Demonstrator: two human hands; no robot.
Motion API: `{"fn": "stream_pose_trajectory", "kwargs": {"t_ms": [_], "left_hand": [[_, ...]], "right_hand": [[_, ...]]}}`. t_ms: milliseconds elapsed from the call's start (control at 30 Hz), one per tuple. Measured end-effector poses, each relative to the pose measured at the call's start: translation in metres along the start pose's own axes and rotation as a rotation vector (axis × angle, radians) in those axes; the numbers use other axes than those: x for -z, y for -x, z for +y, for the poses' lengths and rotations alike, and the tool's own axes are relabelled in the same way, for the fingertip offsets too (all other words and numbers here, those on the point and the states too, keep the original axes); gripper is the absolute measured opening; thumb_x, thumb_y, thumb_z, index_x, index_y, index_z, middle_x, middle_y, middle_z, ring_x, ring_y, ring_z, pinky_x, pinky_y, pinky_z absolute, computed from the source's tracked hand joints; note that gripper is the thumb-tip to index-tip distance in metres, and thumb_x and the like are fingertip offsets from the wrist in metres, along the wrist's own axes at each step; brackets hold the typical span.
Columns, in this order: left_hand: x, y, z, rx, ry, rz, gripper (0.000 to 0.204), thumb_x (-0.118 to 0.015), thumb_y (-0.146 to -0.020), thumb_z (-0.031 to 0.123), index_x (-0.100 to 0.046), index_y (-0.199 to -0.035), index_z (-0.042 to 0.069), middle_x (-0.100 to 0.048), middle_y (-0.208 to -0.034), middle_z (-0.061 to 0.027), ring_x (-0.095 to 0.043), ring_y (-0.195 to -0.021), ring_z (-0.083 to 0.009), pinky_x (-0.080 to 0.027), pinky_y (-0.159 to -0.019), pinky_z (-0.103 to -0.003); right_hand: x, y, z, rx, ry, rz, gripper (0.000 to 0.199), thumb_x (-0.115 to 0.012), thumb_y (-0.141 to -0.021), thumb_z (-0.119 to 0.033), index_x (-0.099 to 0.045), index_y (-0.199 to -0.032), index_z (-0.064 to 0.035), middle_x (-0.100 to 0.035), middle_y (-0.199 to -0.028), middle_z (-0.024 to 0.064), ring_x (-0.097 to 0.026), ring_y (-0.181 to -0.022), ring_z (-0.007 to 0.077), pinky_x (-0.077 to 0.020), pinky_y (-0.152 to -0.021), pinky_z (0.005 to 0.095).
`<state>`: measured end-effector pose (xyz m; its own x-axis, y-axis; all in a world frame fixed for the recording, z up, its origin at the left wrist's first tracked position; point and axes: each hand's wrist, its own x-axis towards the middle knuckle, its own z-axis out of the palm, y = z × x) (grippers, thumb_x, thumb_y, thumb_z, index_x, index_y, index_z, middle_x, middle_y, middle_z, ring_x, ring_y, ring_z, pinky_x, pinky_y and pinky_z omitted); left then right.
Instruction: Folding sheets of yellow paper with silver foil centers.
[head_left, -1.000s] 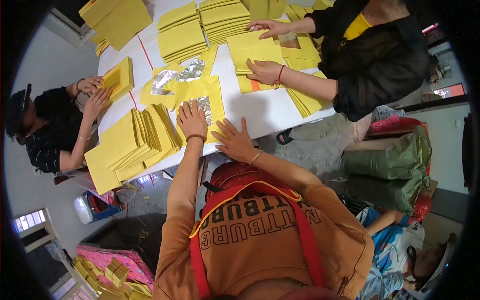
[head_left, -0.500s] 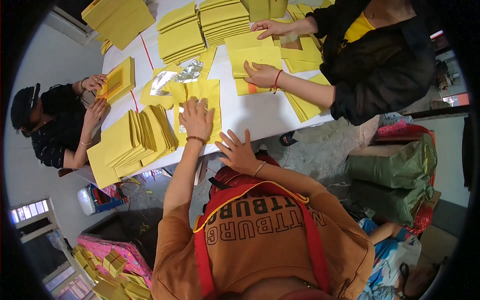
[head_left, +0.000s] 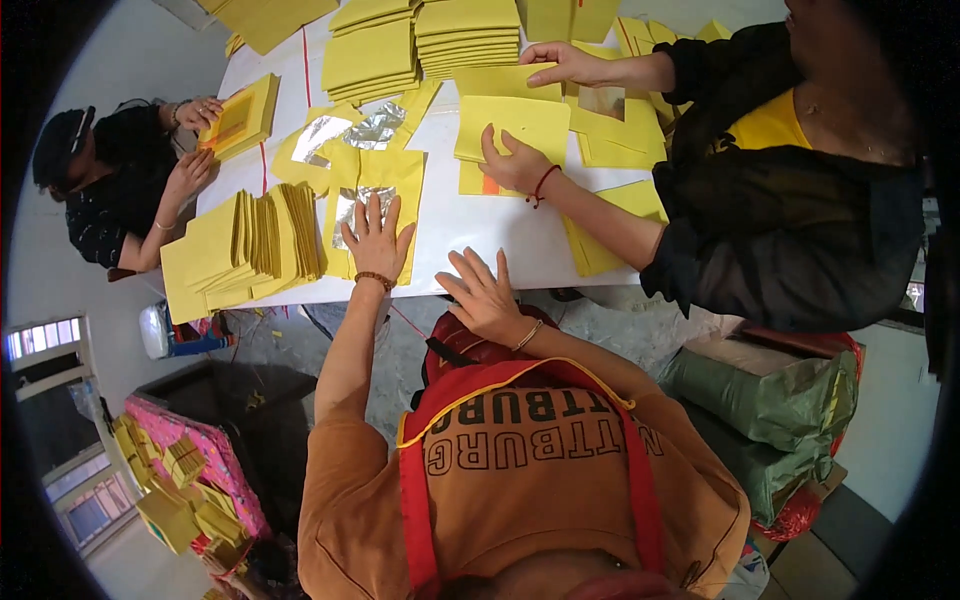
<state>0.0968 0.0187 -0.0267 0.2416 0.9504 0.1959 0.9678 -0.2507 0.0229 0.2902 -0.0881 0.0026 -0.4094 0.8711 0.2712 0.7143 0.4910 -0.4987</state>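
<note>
In the head view, a yellow paper sheet (head_left: 392, 168) with a square of silver foil (head_left: 347, 205) lies at the near edge of the white worktop (head_left: 440, 205), left of that edge's middle. It looks light and soft, likely to crease or slide under a push; the foil seems thin, slick and quick to wrinkle or tear. A fair place to take hold would be the bare yellow border, at a far corner or along the side, clear of the foil.

The left hand (head_left: 377, 240) lies flat on the sheet, its fingers straight and spread, the tips over the lower part of the foil; it presses or covers and grips nothing. The right hand (head_left: 487, 297) is at the worktop's near edge, right of the sheet and apart from it, fingers loosely fanned and empty; whether it rests on the edge or hovers is hard to tell from above.

Just beside the sheet, toward the worktop's left end, leans a row of folded yellow papers (head_left: 250, 245). Beyond its far edge lie other foil pieces (head_left: 375, 125).
</note>
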Motion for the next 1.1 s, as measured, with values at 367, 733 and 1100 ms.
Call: {"fn": "stream_pose_trajectory", "kwargs": {"t_ms": [367,733,1100], "left_hand": [[0.0,-0.008,-0.006,-0.027,-0.033,0.018,0.048,-0.042,-0.082,0.045,-0.039,-0.125,0.022,-0.028,-0.134,-0.0089,-0.021,-0.123,-0.0309,-0.014,-0.094,-0.056],[0.0,-0.019,-0.038,-0.116,0.056,-0.009,0.047,-0.043,-0.082,0.044,-0.04,-0.124,0.023,-0.03,-0.133,-0.0087,-0.023,-0.123,-0.0297,-0.016,-0.097,-0.051],[0.007,-0.039,-0.038,0.047,0.095,-0.079,0.048,-0.045,-0.08,0.044,-0.044,-0.12,0.018,-0.029,-0.132,-0.0128,-0.022,-0.123,-0.0328,-0.013,-0.095,-0.057]], "right_hand": [[0.0,0.004,0.003,-0.043,0.016,0.012,0.044,-0.06,-0.067,-0.016,-0.052,-0.11,-0.0104,-0.036,-0.126,0.0152,-0.028,-0.12,0.032,-0.0116,-0.091,0.0643],[0.003,0.004,0.01,-0.218,-0.031,-0.021,0.04,-0.056,-0.075,-0.02,-0.048,-0.113,-0.0104,-0.035,-0.126,0.0124,-0.029,-0.12,0.0298,-0.0188,-0.096,0.0529],[0.008,-0.01,0.037,-0.269,0.059,0.183,0.035,-0.056,-0.074,-0.017,-0.051,-0.109,-0.0088,-0.038,-0.122,0.0135,-0.034,-0.115,0.031,-0.0262,-0.094,0.0456]]}}
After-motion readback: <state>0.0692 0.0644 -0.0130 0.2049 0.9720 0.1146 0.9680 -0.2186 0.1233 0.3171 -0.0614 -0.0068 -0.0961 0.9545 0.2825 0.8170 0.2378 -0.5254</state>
